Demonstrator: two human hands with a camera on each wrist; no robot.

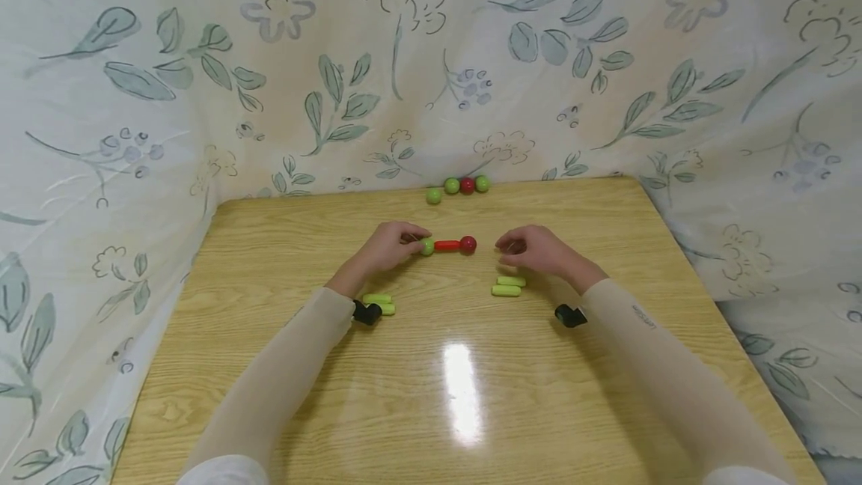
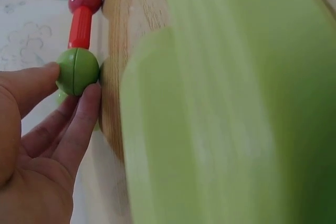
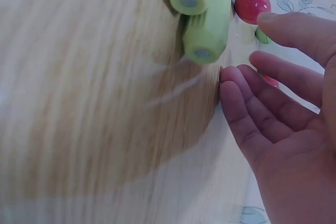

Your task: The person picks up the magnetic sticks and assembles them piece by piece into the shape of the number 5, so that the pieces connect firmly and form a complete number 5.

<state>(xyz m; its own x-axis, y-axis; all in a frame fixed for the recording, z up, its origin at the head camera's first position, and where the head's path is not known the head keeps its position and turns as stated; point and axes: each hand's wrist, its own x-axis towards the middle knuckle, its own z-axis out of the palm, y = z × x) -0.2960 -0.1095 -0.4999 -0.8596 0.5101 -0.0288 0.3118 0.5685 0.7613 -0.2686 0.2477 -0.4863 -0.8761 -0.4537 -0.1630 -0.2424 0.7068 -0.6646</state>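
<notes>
My left hand [image 1: 396,245] pinches a green ball [image 2: 77,72] between thumb and fingers. A red rod [image 1: 447,245] runs from that ball to a dark red ball [image 1: 468,245], the three joined in a line. To the right of the red ball, my right hand [image 1: 535,249] hovers with fingers loosely bent and nothing between them. Two light green rods [image 1: 506,291] lie side by side just below it; metal discs show in their ends in the right wrist view. Another pair of light green rods [image 1: 378,299] rests near my left wrist, partly covered by its black camera.
At the table's far edge sit a loose green ball [image 1: 434,196] and a row of a green ball [image 1: 452,185], a red ball [image 1: 468,185] and a green ball [image 1: 482,184]. A floral cloth [image 1: 417,96] hangs behind and beside the wooden table [image 1: 417,395].
</notes>
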